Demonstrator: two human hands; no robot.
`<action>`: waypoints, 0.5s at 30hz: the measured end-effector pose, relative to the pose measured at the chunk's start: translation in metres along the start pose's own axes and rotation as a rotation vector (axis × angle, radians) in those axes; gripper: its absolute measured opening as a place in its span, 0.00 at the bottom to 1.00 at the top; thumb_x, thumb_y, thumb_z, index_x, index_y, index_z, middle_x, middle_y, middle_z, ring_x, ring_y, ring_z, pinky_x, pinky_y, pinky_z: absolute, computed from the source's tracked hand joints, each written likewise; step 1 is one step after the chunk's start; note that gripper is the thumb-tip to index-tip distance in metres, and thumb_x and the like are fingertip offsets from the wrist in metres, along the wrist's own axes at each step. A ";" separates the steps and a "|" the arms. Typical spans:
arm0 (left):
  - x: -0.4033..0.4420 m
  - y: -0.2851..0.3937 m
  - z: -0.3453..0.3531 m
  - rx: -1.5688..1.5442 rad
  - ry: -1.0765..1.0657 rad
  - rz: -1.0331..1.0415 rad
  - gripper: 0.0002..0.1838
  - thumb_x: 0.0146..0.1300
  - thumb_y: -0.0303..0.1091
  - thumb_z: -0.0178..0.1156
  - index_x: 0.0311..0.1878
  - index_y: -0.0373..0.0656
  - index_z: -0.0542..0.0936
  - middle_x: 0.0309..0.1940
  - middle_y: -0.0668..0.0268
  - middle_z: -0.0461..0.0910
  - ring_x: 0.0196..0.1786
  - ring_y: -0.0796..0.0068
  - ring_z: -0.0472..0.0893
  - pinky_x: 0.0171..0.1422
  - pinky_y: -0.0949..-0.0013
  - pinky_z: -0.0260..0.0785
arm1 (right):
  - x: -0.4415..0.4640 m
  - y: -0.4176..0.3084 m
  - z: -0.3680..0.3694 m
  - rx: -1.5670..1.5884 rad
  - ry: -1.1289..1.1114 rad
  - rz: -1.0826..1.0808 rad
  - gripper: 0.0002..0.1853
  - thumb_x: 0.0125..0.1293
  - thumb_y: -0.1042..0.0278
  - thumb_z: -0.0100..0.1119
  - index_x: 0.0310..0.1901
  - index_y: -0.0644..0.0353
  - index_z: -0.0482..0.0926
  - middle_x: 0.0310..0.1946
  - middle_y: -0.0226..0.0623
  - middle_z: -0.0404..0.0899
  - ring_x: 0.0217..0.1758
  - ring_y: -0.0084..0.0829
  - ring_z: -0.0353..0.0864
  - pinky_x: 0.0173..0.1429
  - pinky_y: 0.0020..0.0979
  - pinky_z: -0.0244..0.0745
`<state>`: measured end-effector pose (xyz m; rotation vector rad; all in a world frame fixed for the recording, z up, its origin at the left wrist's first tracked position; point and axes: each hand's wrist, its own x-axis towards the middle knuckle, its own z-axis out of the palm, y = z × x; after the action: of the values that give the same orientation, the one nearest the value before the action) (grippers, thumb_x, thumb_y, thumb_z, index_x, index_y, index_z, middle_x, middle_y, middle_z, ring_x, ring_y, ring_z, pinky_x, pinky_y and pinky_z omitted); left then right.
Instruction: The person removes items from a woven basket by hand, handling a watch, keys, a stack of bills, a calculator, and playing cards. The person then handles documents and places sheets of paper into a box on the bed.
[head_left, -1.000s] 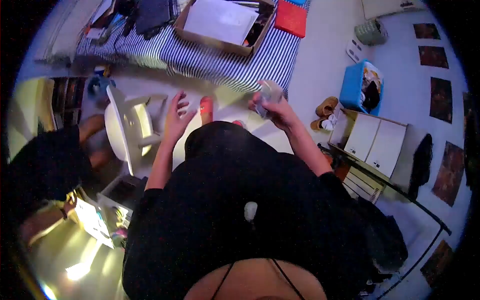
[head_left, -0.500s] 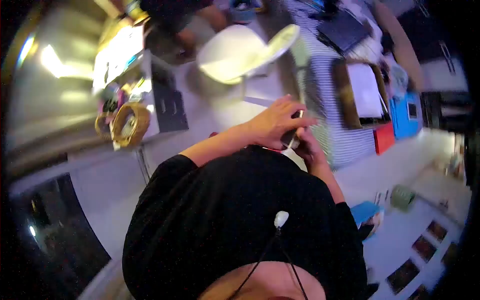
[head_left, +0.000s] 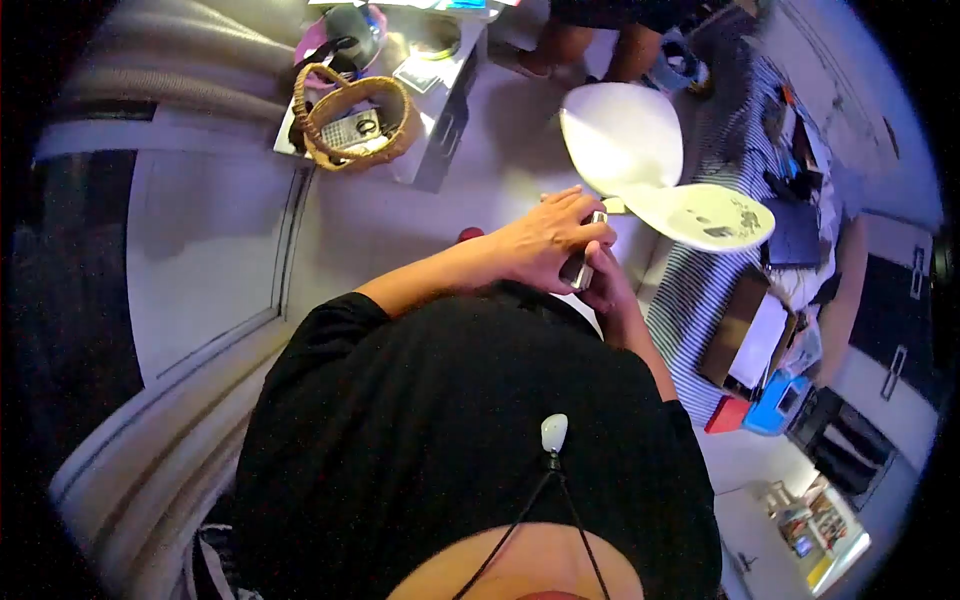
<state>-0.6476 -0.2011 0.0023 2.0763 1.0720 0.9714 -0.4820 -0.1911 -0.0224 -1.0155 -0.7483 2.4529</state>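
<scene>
My left hand (head_left: 555, 240) and my right hand (head_left: 610, 288) meet in front of my body. Between them is a small, dark object with a shiny silvery edge (head_left: 578, 270), and its exact kind is hard to make out. The left fingers curl over its top and far side. Fingers of the right hand close on it from the right, and that palm is largely hidden.
Beyond my hands stands a white chair (head_left: 620, 135). A wicker basket (head_left: 400, 130) sits on a desk at upper left. A striped bed (head_left: 690, 300) bears a cardboard box (head_left: 735, 325). Another person's bare legs (head_left: 630, 52) show at the top.
My view has swung left toward the desk and basket. My left hand, earlier open and apart, has joined my right hand around the object.
</scene>
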 end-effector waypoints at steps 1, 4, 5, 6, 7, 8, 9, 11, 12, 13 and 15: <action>-0.002 -0.005 -0.008 0.066 0.007 0.022 0.30 0.34 0.42 0.69 0.44 0.50 0.70 0.44 0.57 0.66 0.50 0.56 0.68 0.61 0.51 0.55 | 0.011 -0.001 0.002 0.026 -0.060 0.028 0.46 0.49 0.43 0.64 0.64 0.55 0.52 0.59 0.37 0.62 0.61 0.32 0.65 0.59 0.32 0.68; -0.011 -0.019 -0.020 0.089 -0.063 -0.070 0.35 0.33 0.42 0.70 0.49 0.49 0.66 0.49 0.55 0.65 0.58 0.56 0.64 0.69 0.46 0.44 | 0.037 -0.011 0.001 -0.024 -0.119 0.190 0.39 0.53 0.51 0.63 0.62 0.56 0.55 0.55 0.36 0.65 0.57 0.32 0.68 0.55 0.33 0.71; -0.014 -0.019 -0.029 0.165 -0.068 -0.062 0.42 0.33 0.44 0.71 0.56 0.48 0.64 0.54 0.56 0.64 0.60 0.58 0.63 0.69 0.44 0.42 | 0.046 -0.018 0.006 -0.045 -0.127 0.222 0.34 0.54 0.58 0.62 0.61 0.56 0.57 0.52 0.36 0.68 0.55 0.33 0.70 0.54 0.35 0.72; -0.021 -0.018 -0.040 0.180 -0.056 -0.083 0.42 0.33 0.44 0.71 0.56 0.48 0.64 0.54 0.56 0.64 0.60 0.58 0.63 0.69 0.44 0.42 | 0.057 -0.015 0.015 -0.038 -0.166 0.174 0.30 0.56 0.63 0.60 0.58 0.57 0.60 0.51 0.37 0.70 0.54 0.34 0.71 0.55 0.36 0.71; -0.026 -0.016 -0.053 0.210 -0.008 -0.156 0.45 0.34 0.45 0.71 0.59 0.49 0.62 0.57 0.57 0.62 0.61 0.58 0.62 0.69 0.43 0.43 | 0.069 -0.017 0.013 -0.053 -0.222 0.204 0.28 0.56 0.66 0.59 0.57 0.58 0.61 0.48 0.36 0.71 0.52 0.34 0.72 0.55 0.37 0.71; -0.034 -0.015 -0.063 0.233 0.038 -0.225 0.48 0.34 0.47 0.72 0.62 0.50 0.60 0.60 0.58 0.60 0.62 0.58 0.62 0.69 0.43 0.43 | 0.081 -0.019 0.012 -0.065 -0.269 0.233 0.26 0.56 0.69 0.58 0.56 0.58 0.62 0.45 0.36 0.72 0.50 0.33 0.73 0.54 0.37 0.71; -0.053 -0.023 -0.072 0.212 0.126 -0.246 0.50 0.34 0.49 0.72 0.64 0.50 0.59 0.62 0.58 0.60 0.63 0.58 0.61 0.69 0.45 0.44 | 0.092 -0.021 0.023 0.154 -0.390 0.214 0.23 0.55 0.72 0.57 0.53 0.58 0.63 0.38 0.35 0.72 0.44 0.30 0.75 0.55 0.40 0.71; -0.099 -0.035 -0.089 0.349 0.377 -0.292 0.31 0.45 0.47 0.67 0.53 0.47 0.72 0.48 0.59 0.74 0.54 0.58 0.71 0.60 0.56 0.62 | 0.105 -0.032 0.038 0.174 -0.417 0.186 0.20 0.55 0.73 0.56 0.50 0.58 0.64 0.32 0.33 0.69 0.39 0.28 0.74 0.57 0.43 0.70; -0.129 -0.046 -0.093 0.494 0.449 -0.386 0.16 0.50 0.40 0.63 0.41 0.45 0.77 0.39 0.62 0.77 0.45 0.60 0.75 0.51 0.61 0.67 | 0.110 -0.035 0.038 0.177 -0.404 0.173 0.19 0.55 0.73 0.55 0.49 0.58 0.64 0.32 0.32 0.68 0.39 0.28 0.74 0.57 0.43 0.70; -0.177 -0.074 -0.089 0.471 0.568 -0.447 0.08 0.53 0.36 0.60 0.33 0.43 0.78 0.33 0.61 0.77 0.38 0.59 0.77 0.43 0.62 0.68 | 0.115 -0.034 0.035 0.165 -0.415 0.175 0.22 0.53 0.71 0.59 0.49 0.57 0.64 0.33 0.31 0.67 0.41 0.27 0.72 0.61 0.44 0.66; -0.226 -0.086 -0.100 0.432 0.783 -0.854 0.07 0.56 0.35 0.57 0.31 0.41 0.77 0.29 0.61 0.76 0.35 0.61 0.76 0.40 0.64 0.68 | 0.125 -0.031 0.027 0.160 -0.379 0.158 0.22 0.53 0.71 0.59 0.49 0.57 0.64 0.33 0.31 0.67 0.40 0.27 0.72 0.60 0.44 0.67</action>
<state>-0.8560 -0.3342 -0.0831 1.2001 2.4667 1.1435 -0.5808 -0.1100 -0.0533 -0.5756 -0.5877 2.8318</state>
